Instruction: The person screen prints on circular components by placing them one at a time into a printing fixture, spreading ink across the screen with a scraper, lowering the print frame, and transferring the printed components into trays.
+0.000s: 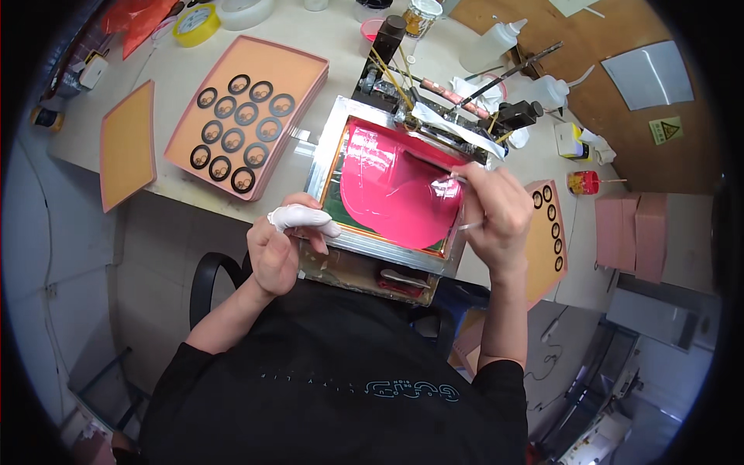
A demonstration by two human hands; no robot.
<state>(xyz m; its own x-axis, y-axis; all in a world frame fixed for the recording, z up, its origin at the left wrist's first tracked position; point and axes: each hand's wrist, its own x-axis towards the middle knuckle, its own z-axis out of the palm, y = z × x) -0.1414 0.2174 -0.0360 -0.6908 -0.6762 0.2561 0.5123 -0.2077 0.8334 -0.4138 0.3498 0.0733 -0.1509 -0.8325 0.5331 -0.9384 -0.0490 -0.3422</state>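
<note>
In front of me a silver-framed printing screen (315, 180) holds a large pool of glossy pink ink (387, 190). My right hand (500, 213) is closed around a thin dark scraper (428, 161), whose blade reaches into the ink near the far right part of the screen. White wrapping shows on a finger of this hand. My left hand (283, 240) is at the near left corner of the frame, its fingers loosely bent and apart. A white finger cot (298, 217) covers one finger, which reaches to the frame's edge.
Left of the screen, a stacked pink-orange tray (190, 128) bears several black rings; a bare board (128, 147) overhangs the table edge. Another tray of rings (542, 256) lies right. Behind the screen stand the press clamps (515, 115), squeeze bottles (496, 43) and an ink can (583, 183).
</note>
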